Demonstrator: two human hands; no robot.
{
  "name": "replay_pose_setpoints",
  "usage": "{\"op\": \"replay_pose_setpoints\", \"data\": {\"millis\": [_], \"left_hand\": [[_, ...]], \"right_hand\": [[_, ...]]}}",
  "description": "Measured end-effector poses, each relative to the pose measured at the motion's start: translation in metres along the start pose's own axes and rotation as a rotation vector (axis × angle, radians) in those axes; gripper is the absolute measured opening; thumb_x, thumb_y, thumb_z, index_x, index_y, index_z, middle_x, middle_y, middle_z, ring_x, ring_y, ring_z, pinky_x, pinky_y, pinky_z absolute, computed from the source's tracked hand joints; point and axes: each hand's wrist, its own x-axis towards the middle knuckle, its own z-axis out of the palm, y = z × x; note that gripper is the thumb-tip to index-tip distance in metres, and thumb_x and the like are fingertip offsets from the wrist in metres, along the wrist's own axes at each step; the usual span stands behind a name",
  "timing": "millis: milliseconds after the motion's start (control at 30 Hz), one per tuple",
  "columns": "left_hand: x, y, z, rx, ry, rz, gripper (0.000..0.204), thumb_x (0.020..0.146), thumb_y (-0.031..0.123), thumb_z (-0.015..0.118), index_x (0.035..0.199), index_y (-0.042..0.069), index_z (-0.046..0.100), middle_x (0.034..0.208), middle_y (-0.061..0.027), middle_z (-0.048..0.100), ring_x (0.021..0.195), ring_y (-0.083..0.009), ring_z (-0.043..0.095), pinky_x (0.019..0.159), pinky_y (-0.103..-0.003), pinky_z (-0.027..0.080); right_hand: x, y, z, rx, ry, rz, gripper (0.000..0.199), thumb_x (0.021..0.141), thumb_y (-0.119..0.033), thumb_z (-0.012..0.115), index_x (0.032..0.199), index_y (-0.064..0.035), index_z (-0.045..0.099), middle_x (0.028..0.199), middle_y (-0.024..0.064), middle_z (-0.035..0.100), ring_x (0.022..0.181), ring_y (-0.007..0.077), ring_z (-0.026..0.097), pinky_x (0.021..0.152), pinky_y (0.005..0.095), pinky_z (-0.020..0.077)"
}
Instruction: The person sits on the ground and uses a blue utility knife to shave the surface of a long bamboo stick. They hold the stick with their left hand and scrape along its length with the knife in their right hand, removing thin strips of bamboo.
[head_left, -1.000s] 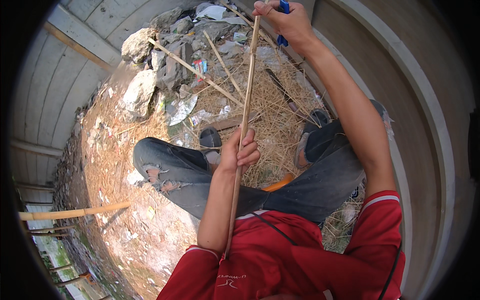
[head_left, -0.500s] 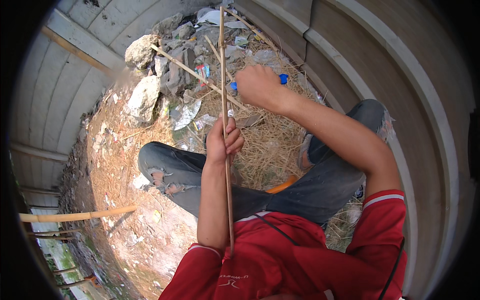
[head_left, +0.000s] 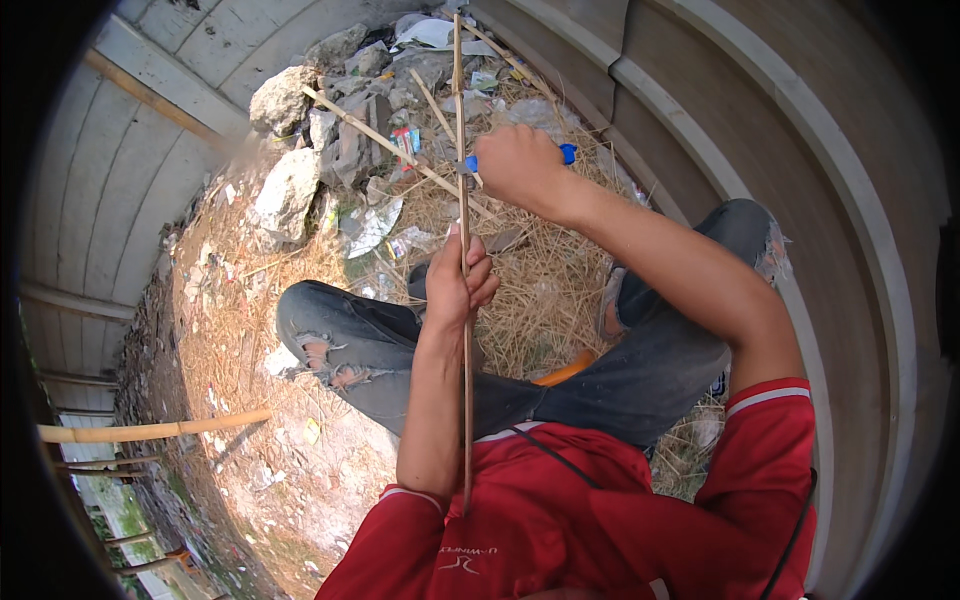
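A long, thin bamboo stick (head_left: 467,400) stands lengthwise in front of me, its near end against my red shirt. My left hand (head_left: 458,277) is wrapped round it near the middle. Farther along, my right hand (head_left: 520,168) is closed in a fist on a blue-handled tool (head_left: 569,154), most of it hidden by the fingers. Blue shows on both sides of that fist. At its left side, a small grey blade-like part lies across the stick.
Pale rocks (head_left: 288,195) and litter lie ahead. Another stick (head_left: 375,133) slants over the rubble. Straw (head_left: 540,300) covers the ground between my legs, where an orange object (head_left: 566,369) shows. A curved corrugated wall (head_left: 740,120) stands close at right. A bamboo pole (head_left: 160,428) juts in at left.
My left hand and the stick have shifted slightly right. The stick now meets the tool in my right hand, and the tool's grey part shows across it.
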Motion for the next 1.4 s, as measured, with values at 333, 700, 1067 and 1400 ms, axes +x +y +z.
{"op": "replay_pose_setpoints", "data": {"millis": [333,700,1067,1400], "left_hand": [[0.009,-0.027,0.016,-0.032,-0.037,-0.154,0.044,0.105,0.047,0.032,0.075,0.016,0.039,0.048,0.0072,0.026,0.039,-0.0065,0.019,0.038,-0.024,0.016],[0.003,-0.024,-0.022,-0.638,-0.459,-0.315,0.037,0.106,0.035,0.03,0.076,0.017,0.041,0.044,0.0082,0.034,0.034,-0.0042,0.031,0.041,-0.019,0.024],[-0.002,-0.022,-0.017,-0.514,-0.361,-0.316,0.039,0.106,0.035,0.03,0.073,0.017,0.041,0.044,0.0069,0.034,0.034,-0.0047,0.03,0.037,-0.019,0.022],[-0.012,-0.007,-0.011,-0.679,-0.6,-0.361,0.039,0.107,0.039,0.028,0.076,0.018,0.04,0.046,0.0087,0.037,0.036,-0.0038,0.034,0.041,-0.019,0.025]], "right_hand": [[0.031,0.079,0.019,-0.032,0.136,0.118,0.02,0.074,-0.012,0.061,0.086,0.0008,0.072,0.079,0.0231,0.069,0.078,0.0371,0.071,0.064,0.0493,0.0563],[0.04,0.084,-0.007,0.433,-0.27,0.06,0.016,0.069,-0.01,0.066,0.07,0.0011,0.054,0.054,0.0078,0.044,0.05,0.019,0.047,0.05,0.038,0.0356],[0.03,0.059,-0.011,0.251,0.368,-0.259,0.028,0.085,-0.037,0.074,0.091,-0.0094,0.073,0.075,0.0115,0.066,0.071,0.0274,0.063,0.064,0.0389,0.0481],[0.043,0.059,-0.017,1.39,0.122,0.14,0.024,0.094,-0.022,0.066,0.088,0.0006,0.07,0.067,0.0006,0.06,0.054,0.007,0.043,0.051,0.0255,0.0343]]}}
